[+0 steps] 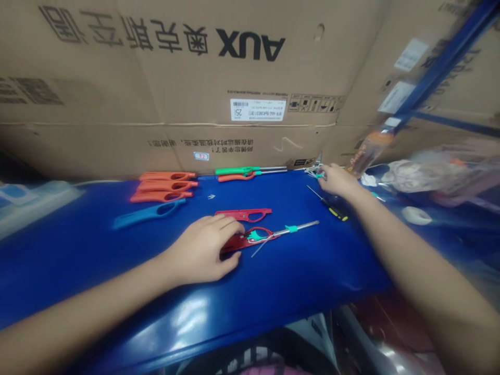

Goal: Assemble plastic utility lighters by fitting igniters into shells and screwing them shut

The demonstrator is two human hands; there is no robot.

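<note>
My left hand (209, 250) grips the handle end of an opened red utility lighter (234, 242) lying on the blue table. A metal tube (307, 225) with a green piece on it sticks out to the right, and a green trigger (257, 235) and thin wire show in the shell. Just behind it lies a separate red shell half (244, 214). My right hand (339, 179) reaches to the back, fingers closed at a small heap of metal and green parts (313, 170); whatever is between its fingertips is too small to make out. A screwdriver (332, 208) lies nearby.
Several orange lighter shells (164, 185) and a blue one (150, 214) lie at left. Green and orange lighters (238, 173) rest along the cardboard wall (175, 104). A bottle (369, 151), plastic bags (414, 174) and a tape roll (416, 215) stand right, beside a blue metal post (441, 67).
</note>
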